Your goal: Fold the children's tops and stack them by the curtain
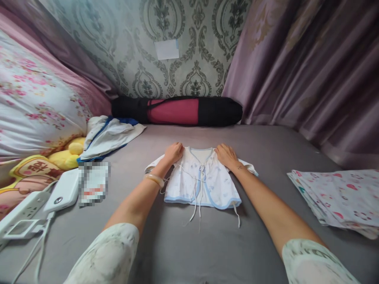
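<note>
A small white baby shirt (pixel 189 181) with light blue edging and thin white ties lies spread on the grey sheet. Its neck opening is at the far side, and several ties hang past the lower hem. At the shirt's left shoulder my left hand (pixel 174 153) has its fingers closed on the fabric. My right hand (pixel 226 154) is at the right shoulder, fingers bent together around the cloth there. Both sleeves stick out beyond my wrists, partly hidden under my forearms.
Folded patterned cloths (pixel 340 197) are stacked at the right. On the left are a crumpled white-and-blue garment (pixel 112 136), yellow plush items (pixel 65 156), a power bank (pixel 63 189), a power strip (pixel 28 207) and cables. A black-and-red rolled bag (pixel 174 111) lies along the wall.
</note>
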Tool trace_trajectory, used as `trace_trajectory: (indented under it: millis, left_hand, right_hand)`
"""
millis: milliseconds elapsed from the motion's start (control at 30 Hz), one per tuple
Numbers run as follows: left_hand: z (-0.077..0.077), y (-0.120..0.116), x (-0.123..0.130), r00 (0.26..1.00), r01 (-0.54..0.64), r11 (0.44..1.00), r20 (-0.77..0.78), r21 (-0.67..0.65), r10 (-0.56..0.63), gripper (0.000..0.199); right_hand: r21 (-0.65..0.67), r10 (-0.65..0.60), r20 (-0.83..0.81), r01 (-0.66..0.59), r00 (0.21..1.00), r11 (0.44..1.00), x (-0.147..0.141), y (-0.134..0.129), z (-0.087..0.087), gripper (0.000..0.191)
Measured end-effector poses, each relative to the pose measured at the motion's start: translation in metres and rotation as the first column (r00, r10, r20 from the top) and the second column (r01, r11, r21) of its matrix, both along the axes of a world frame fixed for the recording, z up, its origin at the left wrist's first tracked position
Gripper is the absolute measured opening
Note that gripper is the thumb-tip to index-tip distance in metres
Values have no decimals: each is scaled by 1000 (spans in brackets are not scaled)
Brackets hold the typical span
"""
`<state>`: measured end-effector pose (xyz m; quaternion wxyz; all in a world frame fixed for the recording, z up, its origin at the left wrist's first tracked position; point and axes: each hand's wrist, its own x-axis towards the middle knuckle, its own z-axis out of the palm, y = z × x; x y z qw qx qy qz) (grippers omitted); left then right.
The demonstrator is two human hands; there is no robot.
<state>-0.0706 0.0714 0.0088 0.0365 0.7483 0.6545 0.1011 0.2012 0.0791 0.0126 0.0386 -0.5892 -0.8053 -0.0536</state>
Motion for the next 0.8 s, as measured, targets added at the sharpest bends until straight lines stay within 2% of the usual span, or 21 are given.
trace_trajectory:
  millis: [267, 400, 567, 667, 733, 800]
  left_hand:
    - [0, 35, -6, 999, 41, 999, -23, 34, -40, 30]
    - [5, 44, -2, 999, 27, 1000, -44, 14, -27, 28]
    - [15, 28, 8, 996, 15, 998, -91, 59, -10, 30]
    - [16, 13, 17, 986, 146, 989, -90, 19, -144, 30]
    - [11, 5, 22, 969, 232, 972, -76, -24, -233, 32]
    - [2, 1, 28, 968, 239, 970, -68, -38, -241, 40]
  right_hand:
    - [-18, -9, -11, 9, 1000, 1000, -3, 29, 1, 40]
    - [-23, -29, -28, 28, 999, 999, -3, 36, 3, 37]
    - [40, -49, -87, 52, 995, 998, -7, 19, 7, 36]
    - [-8, 37, -130, -38, 991, 999, -14, 2, 4, 42]
    - [-57, 72, -144, -81, 987, 995, -20, -5, -2, 50]
    - [-119, 62, -151, -80, 987, 990, -24, -7, -9, 60]
